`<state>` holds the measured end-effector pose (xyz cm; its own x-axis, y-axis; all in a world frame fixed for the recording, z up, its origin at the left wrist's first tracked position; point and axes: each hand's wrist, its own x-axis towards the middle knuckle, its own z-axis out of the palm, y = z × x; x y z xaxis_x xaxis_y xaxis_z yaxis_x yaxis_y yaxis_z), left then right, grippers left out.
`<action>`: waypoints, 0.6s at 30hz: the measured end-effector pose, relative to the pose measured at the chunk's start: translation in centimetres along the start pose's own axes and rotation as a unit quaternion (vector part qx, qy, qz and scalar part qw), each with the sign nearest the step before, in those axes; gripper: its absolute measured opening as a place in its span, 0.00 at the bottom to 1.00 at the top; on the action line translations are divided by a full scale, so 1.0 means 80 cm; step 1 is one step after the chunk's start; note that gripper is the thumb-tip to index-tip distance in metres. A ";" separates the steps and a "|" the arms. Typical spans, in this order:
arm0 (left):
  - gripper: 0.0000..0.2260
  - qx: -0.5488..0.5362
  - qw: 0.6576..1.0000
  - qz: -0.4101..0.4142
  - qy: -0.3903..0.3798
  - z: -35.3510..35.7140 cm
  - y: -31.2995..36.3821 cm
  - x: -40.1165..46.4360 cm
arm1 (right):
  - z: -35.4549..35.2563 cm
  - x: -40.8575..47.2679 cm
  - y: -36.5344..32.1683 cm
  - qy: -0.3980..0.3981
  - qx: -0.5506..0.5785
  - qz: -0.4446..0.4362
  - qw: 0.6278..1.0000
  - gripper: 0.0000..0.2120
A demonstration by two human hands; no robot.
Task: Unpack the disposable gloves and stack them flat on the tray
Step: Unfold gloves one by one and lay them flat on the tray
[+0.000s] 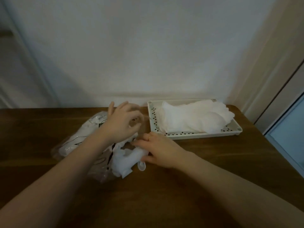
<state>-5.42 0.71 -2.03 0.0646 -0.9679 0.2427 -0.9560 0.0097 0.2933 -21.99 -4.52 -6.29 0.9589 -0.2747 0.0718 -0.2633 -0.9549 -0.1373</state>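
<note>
Your left hand [122,122] pinches a clear glove [139,122]; your right hand [158,148] presses the torn glove packet [125,159] onto the surface [197,186]. Peel slowly, then lay it flat on the tray [152,119] stack [195,117].

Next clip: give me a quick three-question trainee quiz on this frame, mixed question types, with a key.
1. True or false: gloves already lie on the tray.
2. Which hand wears a ring? A. left hand B. right hand
3. Fill in: the torn plastic packaging lies on the wooden ____.

Key
1. True: a stack of gloves lies there.
2. B.
3. table.
</note>
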 end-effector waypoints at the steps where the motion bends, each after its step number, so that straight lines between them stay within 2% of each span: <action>1: 0.10 -0.015 1.000 0.000 -0.024 0.001 -0.007 -0.008 | 0.006 0.002 -0.002 0.003 0.003 0.011 1.000 0.19; 4: 0.10 -0.098 0.989 -0.017 -0.109 0.009 -0.021 -0.028 | 0.013 0.006 -0.005 0.017 0.051 0.033 0.998 0.13; 6: 0.15 -0.126 0.978 -0.028 -0.162 0.020 -0.029 -0.038 | 0.009 0.005 -0.008 0.042 0.123 0.063 0.990 0.11; 9: 0.27 -0.150 0.975 -0.056 -0.154 0.033 -0.031 -0.049 | -0.009 -0.002 -0.011 0.082 0.245 0.151 0.954 0.11; 11: 0.30 -0.142 0.977 -0.081 -0.140 0.038 -0.030 -0.051 | -0.024 -0.008 -0.014 0.119 0.329 0.203 0.915 0.10; 14: 0.27 -0.133 0.979 -0.090 -0.123 0.041 -0.026 -0.054 | -0.047 -0.015 -0.016 0.210 0.464 0.262 0.819 0.10; 16: 0.24 -0.149 0.981 -0.093 -0.077 0.041 -0.023 -0.056 | -0.059 -0.020 -0.013 0.244 0.529 0.283 0.762 0.10; 18: 0.27 -0.154 0.986 -0.068 0.000 0.036 -0.013 -0.056 | -0.066 -0.027 -0.011 0.241 0.561 0.286 0.739 0.10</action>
<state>-5.53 4.34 -6.13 0.1858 -0.9658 0.1811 -0.8057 -0.0442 0.5907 -24.43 -3.70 -1.15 0.5047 -0.8632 -0.0093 -0.0991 -0.0472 -0.9940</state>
